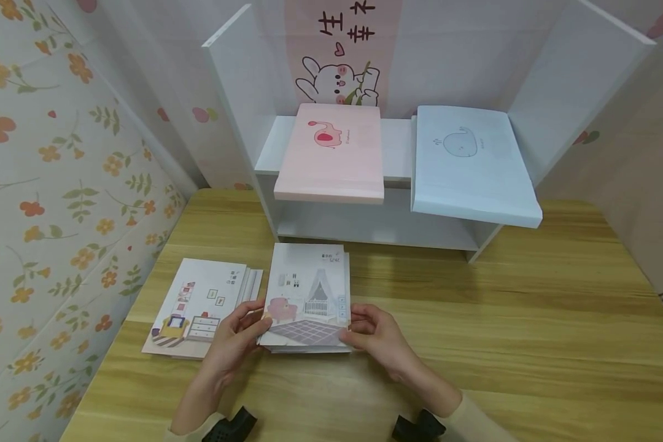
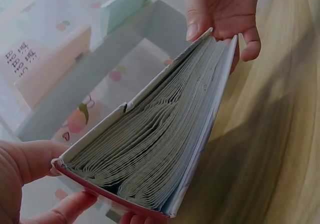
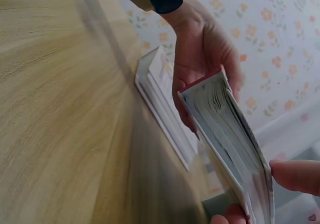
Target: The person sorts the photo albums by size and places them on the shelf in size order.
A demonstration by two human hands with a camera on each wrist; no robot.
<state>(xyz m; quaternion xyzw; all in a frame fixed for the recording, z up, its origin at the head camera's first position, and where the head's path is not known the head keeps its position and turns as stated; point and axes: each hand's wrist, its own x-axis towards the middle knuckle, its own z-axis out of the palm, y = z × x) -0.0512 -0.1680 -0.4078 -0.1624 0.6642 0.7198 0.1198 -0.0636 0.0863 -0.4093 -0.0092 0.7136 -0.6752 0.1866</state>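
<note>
A person sits or stands at a wooden desk (image 1: pixel 558 319), holding a thick book (image 1: pixel 306 288) at the lower centre of the frame. The left hand (image 1: pixel 234 334) pinches the book's left edge, thumb on the cover; the right hand (image 1: pixel 381 341) grips the opposite edge, thumb likewise in front, fingers behind. The wrist views show a reddish spine and many pages spreading slightly between the covers, with the book raised off the desk.

Just left of it, a second book (image 1: pixel 199 285) lies on the desk, its cover drawn with furniture and picture frames. Above, a white shelf unit (image 1: pixel 582 92) carries a pink book (image 1: pixel 331 169) and, well to its right, a pale blue book (image 1: pixel 475 181). Both lie flat, jutting past the shelf's front edge.

The work looks about half done: two books shelved, one in hand, one on the desk, if all are meant for the unit.

The pink cover has an elephant, the blue one a whale; their captions are too small to read surely, as are the held book's characters. On the back cloth (image 1: pixel 447 49), "生" and "幸" are legible above a cartoon rabbit (image 1: pixel 337 83).
</note>
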